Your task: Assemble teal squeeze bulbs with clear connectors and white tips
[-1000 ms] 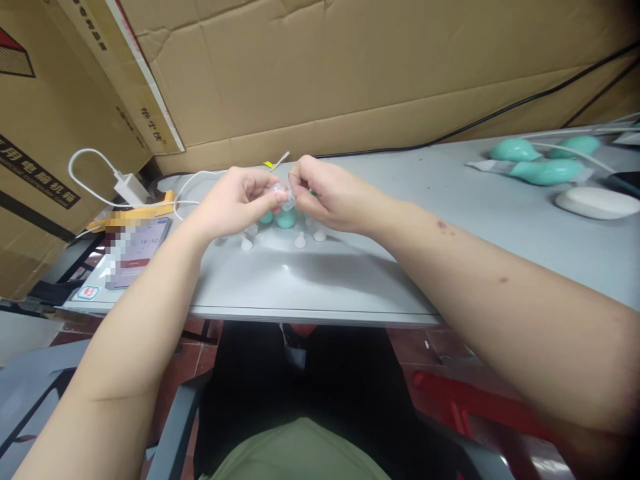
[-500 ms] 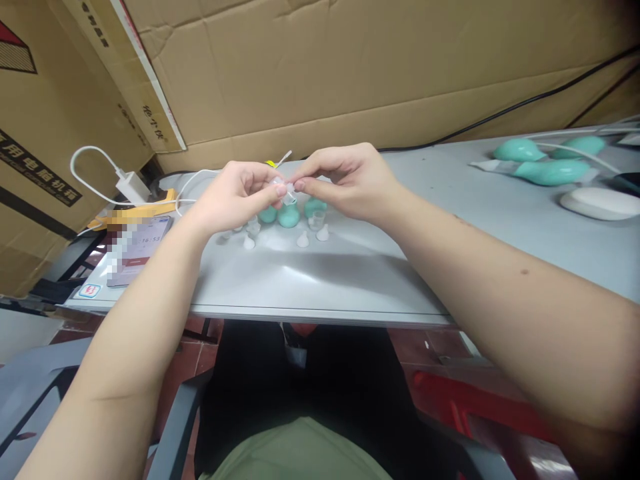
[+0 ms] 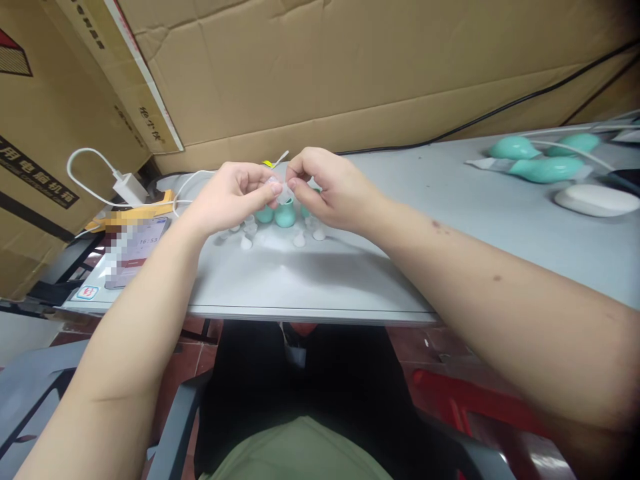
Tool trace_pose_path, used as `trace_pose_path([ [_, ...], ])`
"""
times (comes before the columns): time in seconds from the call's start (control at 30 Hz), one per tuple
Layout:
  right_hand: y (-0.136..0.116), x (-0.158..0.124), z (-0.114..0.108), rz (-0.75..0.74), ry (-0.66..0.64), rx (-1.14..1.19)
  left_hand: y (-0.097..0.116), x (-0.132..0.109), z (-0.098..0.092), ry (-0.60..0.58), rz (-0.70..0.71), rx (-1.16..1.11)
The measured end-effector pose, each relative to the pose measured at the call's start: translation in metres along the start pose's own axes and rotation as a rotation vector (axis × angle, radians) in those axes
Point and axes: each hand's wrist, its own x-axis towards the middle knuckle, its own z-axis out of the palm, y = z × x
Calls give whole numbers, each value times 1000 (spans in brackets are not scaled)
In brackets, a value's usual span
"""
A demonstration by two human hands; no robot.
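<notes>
My left hand (image 3: 235,195) pinches a small clear plastic piece (image 3: 284,194) between thumb and fingertips. From the right, my right hand (image 3: 325,187) meets it, thumb and forefinger pressed together at the clear piece's edge; what they grip is too small to make out. Just below the fingertips stands a teal bulb (image 3: 285,215) with an open top. Another teal bulb (image 3: 265,214) is left of it, and a third is partly hidden behind my right hand. Small white cone-shaped pieces (image 3: 299,239) and clear bits stand on the table in front of the bulbs.
On the grey table (image 3: 300,287) at the left lie a phone (image 3: 143,250), a yellow power strip (image 3: 150,207) and a white charger (image 3: 131,189). More teal bulbs (image 3: 547,169) and a white oval object (image 3: 596,201) are at the right. Cardboard (image 3: 350,73) walls the back.
My right hand has turned and shifted a little left, its fingers more curled. The view has shifted slightly. My left hand still holds the clear piece.
</notes>
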Motion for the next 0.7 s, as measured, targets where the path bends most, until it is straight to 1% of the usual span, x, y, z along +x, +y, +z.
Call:
trace_pose_path([
  [0.13, 1, -1, 1, 32, -9, -43, 3, -1, 0, 6, -19, -10],
  [0.33, -1, -1, 1, 104, -2, -42, 6, -2, 1, 31, -56, 1],
  [0.7, 1, -1, 4, 89, 27, -16, 11, -3, -1, 26, -97, 26],
])
